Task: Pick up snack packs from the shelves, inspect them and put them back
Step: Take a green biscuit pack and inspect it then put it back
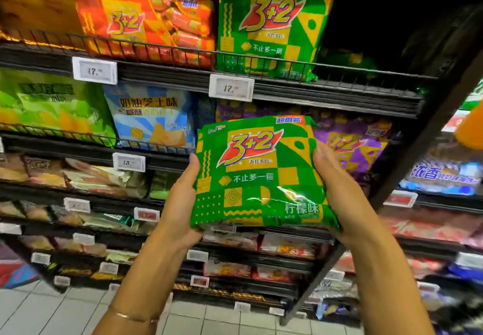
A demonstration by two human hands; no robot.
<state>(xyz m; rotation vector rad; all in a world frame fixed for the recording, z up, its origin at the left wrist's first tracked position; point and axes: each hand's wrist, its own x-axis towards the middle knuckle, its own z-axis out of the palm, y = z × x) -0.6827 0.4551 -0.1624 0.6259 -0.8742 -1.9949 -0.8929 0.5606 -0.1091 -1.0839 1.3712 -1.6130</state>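
I hold a green and yellow "3+2" snack pack (258, 175) upright in front of the shelves, its printed front facing me. My left hand (183, 201) grips its left edge, thumb on the front near the top and fingers hidden behind. My right hand (337, 191) grips the right edge the same way. A matching green pack (271, 21) stands on the top shelf, directly above the one I hold.
An orange "3+2" pack (125, 23) stands left of the upper green one, behind a wire rail (156, 49). A blue pack (154, 117) and a purple pack (352, 144) sit on the shelf below. Price tags (231, 87) line the shelf edges. A dark upright post (407, 162) frames the right side.
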